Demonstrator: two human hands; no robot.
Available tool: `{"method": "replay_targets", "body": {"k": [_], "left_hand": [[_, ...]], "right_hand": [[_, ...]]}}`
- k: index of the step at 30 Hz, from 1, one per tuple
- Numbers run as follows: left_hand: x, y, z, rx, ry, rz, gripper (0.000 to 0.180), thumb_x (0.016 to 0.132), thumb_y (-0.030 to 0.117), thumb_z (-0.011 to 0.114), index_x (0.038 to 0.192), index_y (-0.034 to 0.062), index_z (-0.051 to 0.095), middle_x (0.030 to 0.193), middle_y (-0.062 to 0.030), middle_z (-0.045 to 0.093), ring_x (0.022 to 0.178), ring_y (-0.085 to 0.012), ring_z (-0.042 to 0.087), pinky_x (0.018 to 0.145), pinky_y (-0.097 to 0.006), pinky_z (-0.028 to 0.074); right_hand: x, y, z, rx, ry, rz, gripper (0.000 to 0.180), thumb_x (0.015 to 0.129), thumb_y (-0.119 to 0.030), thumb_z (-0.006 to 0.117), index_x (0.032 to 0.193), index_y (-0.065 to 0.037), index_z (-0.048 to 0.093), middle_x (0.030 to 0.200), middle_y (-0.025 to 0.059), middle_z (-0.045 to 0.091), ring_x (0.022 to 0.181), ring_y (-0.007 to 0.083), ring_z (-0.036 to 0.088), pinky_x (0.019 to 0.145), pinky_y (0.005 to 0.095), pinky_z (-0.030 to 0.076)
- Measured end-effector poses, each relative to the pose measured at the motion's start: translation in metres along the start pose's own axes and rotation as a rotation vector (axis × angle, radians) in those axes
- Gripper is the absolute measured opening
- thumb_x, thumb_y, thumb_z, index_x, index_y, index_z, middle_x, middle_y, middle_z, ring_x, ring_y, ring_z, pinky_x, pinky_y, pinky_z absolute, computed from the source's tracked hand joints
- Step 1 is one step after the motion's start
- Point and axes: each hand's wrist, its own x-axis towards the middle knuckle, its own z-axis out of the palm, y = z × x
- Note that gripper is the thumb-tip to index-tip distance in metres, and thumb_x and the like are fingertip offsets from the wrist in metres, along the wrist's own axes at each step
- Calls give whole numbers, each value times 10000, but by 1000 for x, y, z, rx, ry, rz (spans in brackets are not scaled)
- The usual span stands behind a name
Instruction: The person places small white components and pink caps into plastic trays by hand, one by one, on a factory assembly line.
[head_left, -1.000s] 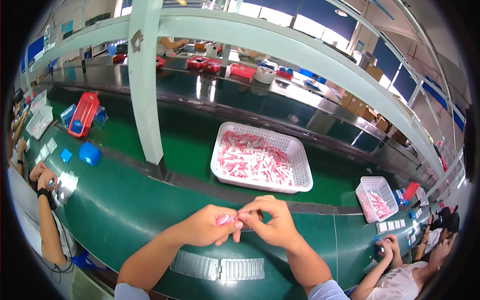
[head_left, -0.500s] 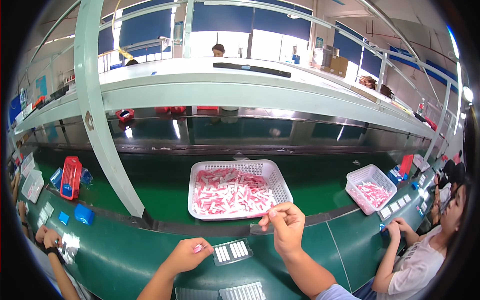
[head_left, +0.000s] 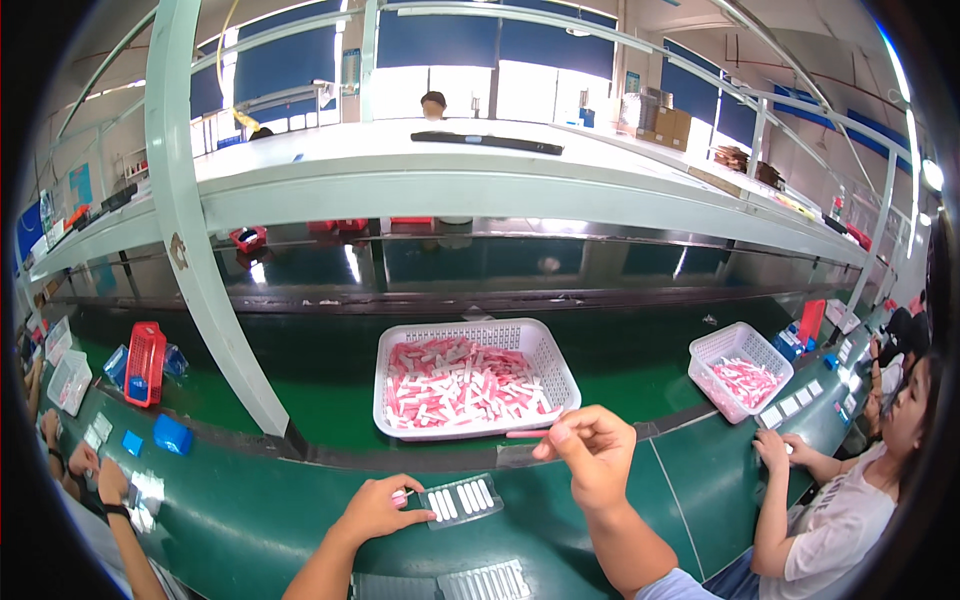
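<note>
Tray: lying flat on the green belt near the front edge, a small clear blister tray (head_left: 460,500) showing a row of white sticks in its slots; impossible to tell whether any slot is waiting empty.
Left hand: resting at the tray's left end, left hand (head_left: 377,508) curled, fingertips pinching a small pink-and-white piece against that end.
Right hand: hovering above and right of the tray, right hand (head_left: 592,455) pinching a thin pink stick (head_left: 527,434) between thumb and forefinger, stick pointing left, clear of the tray.
Progress: judging by the filled row, loading well under way; the pinched stick not yet seated.
Supply: sitting just beyond the hands, a white perforated basket (head_left: 474,376) heaped with pink and white sticks.
Other trays: lying at the bottom edge, more clear blister trays (head_left: 485,582).
Neighbours: working at the right, a person in a white shirt (head_left: 850,510) beside a smaller white basket (head_left: 738,368); reaching in at the far left, another worker's hands (head_left: 100,480).
Obstacles: standing left of the basket, a slanted pale green post (head_left: 205,250), well apart from both hands; nothing blocking the way between stick and tray.
Further off: standing on the belt at the left, a red basket (head_left: 146,362) and a blue box (head_left: 172,434).
</note>
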Motion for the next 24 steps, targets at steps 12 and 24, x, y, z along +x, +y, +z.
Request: {"method": "replay_targets", "body": {"k": [12, 24], "left_hand": [[7, -14, 1, -216, 79, 81, 491, 704, 159, 969, 1083, 8, 696, 648, 83, 427, 607, -31, 358, 591, -220, 343], [2, -28, 5, 131, 231, 409, 656, 619, 350, 1003, 1138, 81, 705, 621, 0, 553, 568, -132, 538, 615, -301, 462]], "right_hand": [[14, 26, 2, 135, 36, 84, 107, 1000, -64, 671, 923, -28, 606, 762, 160, 728, 628, 161, 663, 612, 289, 539], [8, 40, 12, -4, -97, 136, 82, 979, -48, 702, 934, 1, 653, 787, 126, 743, 709, 138, 714, 632, 264, 554]]}}
